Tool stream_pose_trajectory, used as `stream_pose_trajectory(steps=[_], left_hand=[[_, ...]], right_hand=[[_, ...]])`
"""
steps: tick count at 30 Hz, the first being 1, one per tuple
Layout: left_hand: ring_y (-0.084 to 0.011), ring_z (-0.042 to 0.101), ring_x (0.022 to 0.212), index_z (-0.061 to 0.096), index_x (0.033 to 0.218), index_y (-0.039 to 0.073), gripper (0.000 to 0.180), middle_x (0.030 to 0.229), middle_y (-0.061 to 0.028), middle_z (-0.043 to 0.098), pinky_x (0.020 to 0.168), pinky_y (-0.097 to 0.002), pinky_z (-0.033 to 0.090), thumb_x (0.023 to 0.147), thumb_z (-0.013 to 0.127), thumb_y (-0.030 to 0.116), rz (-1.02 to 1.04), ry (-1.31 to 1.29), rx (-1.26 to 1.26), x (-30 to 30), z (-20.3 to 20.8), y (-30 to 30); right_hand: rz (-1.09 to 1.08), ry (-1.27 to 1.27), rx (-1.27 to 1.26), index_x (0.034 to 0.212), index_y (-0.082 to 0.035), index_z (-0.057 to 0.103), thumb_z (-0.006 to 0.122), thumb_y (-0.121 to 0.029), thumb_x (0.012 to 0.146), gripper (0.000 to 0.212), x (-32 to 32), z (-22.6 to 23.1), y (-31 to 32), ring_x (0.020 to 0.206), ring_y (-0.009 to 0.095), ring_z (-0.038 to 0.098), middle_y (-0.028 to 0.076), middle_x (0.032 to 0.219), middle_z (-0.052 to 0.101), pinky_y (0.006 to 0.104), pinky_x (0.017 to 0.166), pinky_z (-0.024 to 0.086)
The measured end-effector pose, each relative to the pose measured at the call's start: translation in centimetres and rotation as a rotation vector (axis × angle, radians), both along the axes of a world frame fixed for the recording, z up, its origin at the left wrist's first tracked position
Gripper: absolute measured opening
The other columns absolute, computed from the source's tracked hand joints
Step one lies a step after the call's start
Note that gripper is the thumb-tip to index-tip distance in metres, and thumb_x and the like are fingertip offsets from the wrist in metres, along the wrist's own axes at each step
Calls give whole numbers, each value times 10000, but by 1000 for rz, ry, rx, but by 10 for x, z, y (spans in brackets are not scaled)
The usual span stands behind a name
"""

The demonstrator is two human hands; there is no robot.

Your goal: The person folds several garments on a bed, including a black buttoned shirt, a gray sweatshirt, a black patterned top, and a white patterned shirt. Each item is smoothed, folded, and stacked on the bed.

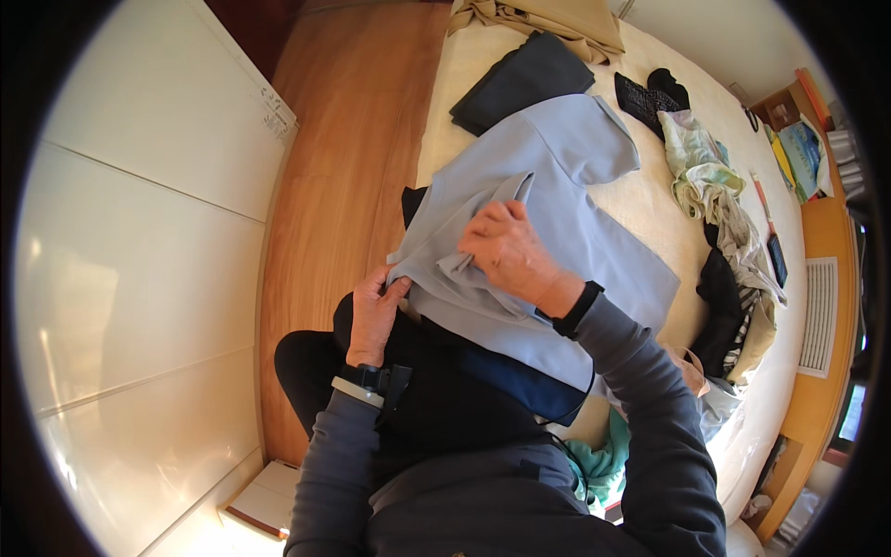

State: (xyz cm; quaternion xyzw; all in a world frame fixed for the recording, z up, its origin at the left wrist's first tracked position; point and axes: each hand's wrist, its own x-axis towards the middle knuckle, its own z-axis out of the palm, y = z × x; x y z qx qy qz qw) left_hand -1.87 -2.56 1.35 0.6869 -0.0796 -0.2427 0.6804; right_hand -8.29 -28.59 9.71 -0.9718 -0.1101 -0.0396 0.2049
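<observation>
A light grey-blue short-sleeved shirt [594, 223] is spread over the bed's near edge and partly over my lap, with one sleeve lying out at the far right. My left hand [376, 311] pinches its left border between thumb and fingers. Over the middle of the shirt, my right hand [509, 249] is closed on a bunched, lifted part of the same cloth; its fingertips are partly hidden. Beneath the shirt's near side a dark navy cloth [548, 395] shows.
A folded dark grey garment [524, 82] and tan cloth [548, 23] lie at the bed's far end. Rumpled light clothes [701, 167] and black clothes [715, 297] line its right side. White cabinets [139, 260] stand left of the wooden floor [320, 204].
</observation>
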Motion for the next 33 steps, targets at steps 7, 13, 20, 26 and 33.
stream_pose_trajectory(steps=[7, 13, 20, 26, 33], left_hand=[[-56, 453, 756, 710, 973, -29, 144, 801, 72, 542, 672, -262, 388, 1025, 740, 102, 23, -28, 106, 3, -6, -4], [-49, 505, 800, 750, 1039, -23, 159, 857, 72, 603, 728, -248, 430, 1037, 744, 136, 18, 2, 121, 4, -4, -5], [-58, 508, 806, 737, 1074, -39, 192, 863, 50, 618, 728, -245, 439, 1027, 759, 146, 62, -7, 108, 5, -6, -7], [-60, 493, 799, 723, 1069, -48, 191, 854, 49, 605, 717, -247, 432, 1023, 756, 135, 94, -5, 57, 5, -4, -9], [-58, 571, 869, 746, 1134, -51, 223, 938, 40, 673, 798, -244, 471, 1057, 729, 157, 66, -13, 140, 5, -6, -5]], right_hand=[[-511, 163, 904, 907, 8, 660, 731, -114, 990, 163, -4, 28, -82, 821, 64, 503, -62, 819, 573, 259, 722, 419], [-797, -109, 1023, 1145, -43, 802, 668, -242, 1076, 249, -18, 47, -124, 849, 78, 612, -33, 927, 725, 256, 768, 499], [-718, 19, 944, 1155, -66, 768, 633, -240, 1077, 233, -12, 69, -143, 1023, 103, 647, 1, 1126, 731, 296, 812, 526], [-932, 117, 617, 1242, -1, 707, 702, -352, 1002, 425, -2, 24, -126, 1045, 204, 655, 73, 1182, 744, 363, 874, 539], [-731, 87, 612, 1034, -19, 766, 631, 37, 929, 180, 7, 8, -130, 954, 235, 677, 87, 958, 736, 370, 872, 524]])
